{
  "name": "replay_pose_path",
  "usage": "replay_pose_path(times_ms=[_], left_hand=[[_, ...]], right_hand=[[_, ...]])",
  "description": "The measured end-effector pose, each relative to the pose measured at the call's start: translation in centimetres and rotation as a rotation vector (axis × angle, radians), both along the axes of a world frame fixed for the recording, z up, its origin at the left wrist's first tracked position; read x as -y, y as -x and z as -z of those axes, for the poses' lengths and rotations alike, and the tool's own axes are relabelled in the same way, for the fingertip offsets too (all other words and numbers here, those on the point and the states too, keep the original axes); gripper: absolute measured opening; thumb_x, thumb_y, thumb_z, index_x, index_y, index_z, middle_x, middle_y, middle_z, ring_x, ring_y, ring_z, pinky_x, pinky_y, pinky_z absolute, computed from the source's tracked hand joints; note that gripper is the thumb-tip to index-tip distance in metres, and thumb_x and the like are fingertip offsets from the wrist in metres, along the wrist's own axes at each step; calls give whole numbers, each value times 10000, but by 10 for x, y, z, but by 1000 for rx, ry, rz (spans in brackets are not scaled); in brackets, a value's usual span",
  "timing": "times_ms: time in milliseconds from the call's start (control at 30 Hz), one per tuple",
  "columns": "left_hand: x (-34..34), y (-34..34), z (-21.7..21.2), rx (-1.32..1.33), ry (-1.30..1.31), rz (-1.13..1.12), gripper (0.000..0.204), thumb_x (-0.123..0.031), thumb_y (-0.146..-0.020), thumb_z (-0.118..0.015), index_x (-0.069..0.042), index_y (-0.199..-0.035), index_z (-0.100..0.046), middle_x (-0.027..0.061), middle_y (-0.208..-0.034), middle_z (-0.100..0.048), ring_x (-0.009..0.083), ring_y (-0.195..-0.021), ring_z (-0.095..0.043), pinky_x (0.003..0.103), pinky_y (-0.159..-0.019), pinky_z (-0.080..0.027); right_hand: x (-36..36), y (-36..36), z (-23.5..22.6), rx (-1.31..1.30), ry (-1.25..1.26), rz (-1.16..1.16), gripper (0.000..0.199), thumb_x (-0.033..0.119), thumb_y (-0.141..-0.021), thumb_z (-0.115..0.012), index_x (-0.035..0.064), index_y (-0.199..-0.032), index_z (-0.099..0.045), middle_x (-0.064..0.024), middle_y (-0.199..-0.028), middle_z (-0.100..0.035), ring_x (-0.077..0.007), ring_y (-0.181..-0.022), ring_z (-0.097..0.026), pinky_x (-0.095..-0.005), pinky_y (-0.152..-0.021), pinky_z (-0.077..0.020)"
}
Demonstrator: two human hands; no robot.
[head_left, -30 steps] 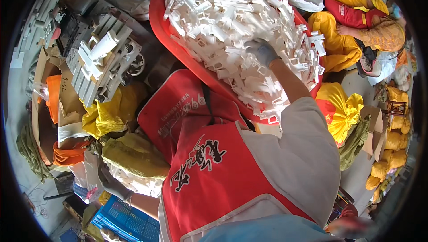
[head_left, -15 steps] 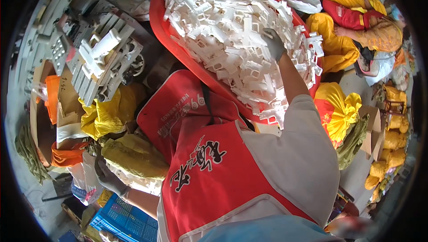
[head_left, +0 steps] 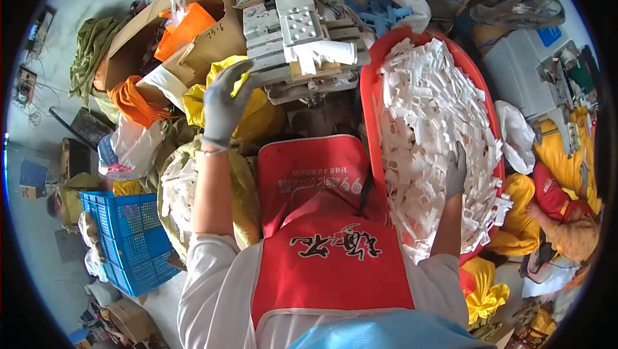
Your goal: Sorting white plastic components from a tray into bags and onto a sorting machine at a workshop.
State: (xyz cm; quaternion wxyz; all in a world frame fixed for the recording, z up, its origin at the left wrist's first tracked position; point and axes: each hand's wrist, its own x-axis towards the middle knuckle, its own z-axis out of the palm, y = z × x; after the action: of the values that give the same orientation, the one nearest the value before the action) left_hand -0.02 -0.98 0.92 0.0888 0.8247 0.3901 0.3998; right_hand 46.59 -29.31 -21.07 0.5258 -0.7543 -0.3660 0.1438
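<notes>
My left hand (head_left: 224,104), in a grey glove, is raised beside the metal bench machine (head_left: 299,21), its fingers apart and nothing in them. A white plastic pistol-shaped piece (head_left: 331,53) lies at the machine's front, under a plate with holes. On the right, my gloved right hand (head_left: 456,172) rests on a heap of white plastic pistol-shaped pieces (head_left: 425,117). Its fingers are stretched out over the pieces, and no piece is plainly gripped. The heap fills a long red tub (head_left: 372,108).
Left of me stand an open sack of white pieces (head_left: 177,194), a blue plastic crate (head_left: 119,239) and a cardboard box (head_left: 212,43). A fan (head_left: 515,5) stands at the far right. Another person's arm (head_left: 560,227) shows at the right, near yellow sacks (head_left: 515,220).
My view has swung left, toward the machine. My left hand has risen from beside the sack to near the machine. My right hand is still on the heap, nearer me.
</notes>
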Motion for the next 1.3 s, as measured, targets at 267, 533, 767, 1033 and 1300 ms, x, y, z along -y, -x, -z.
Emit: replay_pose_path(times_ms=[267,533,767,1033,1300], left_hand=[[-52,-48,-9,-146,205,210,410,-204,-753,-730,-67,-1118,-602,150,-932,-668,274,-872,-661,345,-751,-519],[-32,-15,-10,102,82,73,316,-147,-739,-738,-49,-1026,-650,102,-935,-686,210,-851,-672,307,-759,-517],[26,102,24,243,261,-225,332,-82,-772,-723,-12,-1085,-637,65,-943,-685,125,-852,-644,257,-777,-501],[114,197,39,112,298,-595,308,-105,-784,-710,-41,-1079,-652,84,-953,-684,134,-878,-632,263,-800,-495],[188,270,50,242,593,-754,347,-115,-842,-643,-6,-1168,-596,82,-1090,-630,162,-966,-580,276,-870,-449]], right_hand=[[-54,66,-71,-352,-127,-142,442,168,-978,-436,-8,-1379,-369,-91,-1362,-440,-170,-1213,-447,-289,-976,-390],[-180,134,-167,-190,-377,-570,431,28,-890,-523,24,-1315,-450,-81,-1279,-508,-178,-1182,-479,-303,-1010,-359],[-260,173,-203,754,-193,-756,456,64,-799,-630,166,-1238,-558,-91,-1170,-558,-304,-1079,-522,-378,-945,-414],[-228,155,-202,416,-188,-791,386,110,-860,-555,20,-1234,-521,-138,-1141,-568,-295,-1064,-531,-371,-950,-395],[-71,18,-59,295,135,-453,353,56,-927,-466,-26,-1268,-507,-133,-1266,-547,-222,-1186,-499,-327,-1019,-365]])
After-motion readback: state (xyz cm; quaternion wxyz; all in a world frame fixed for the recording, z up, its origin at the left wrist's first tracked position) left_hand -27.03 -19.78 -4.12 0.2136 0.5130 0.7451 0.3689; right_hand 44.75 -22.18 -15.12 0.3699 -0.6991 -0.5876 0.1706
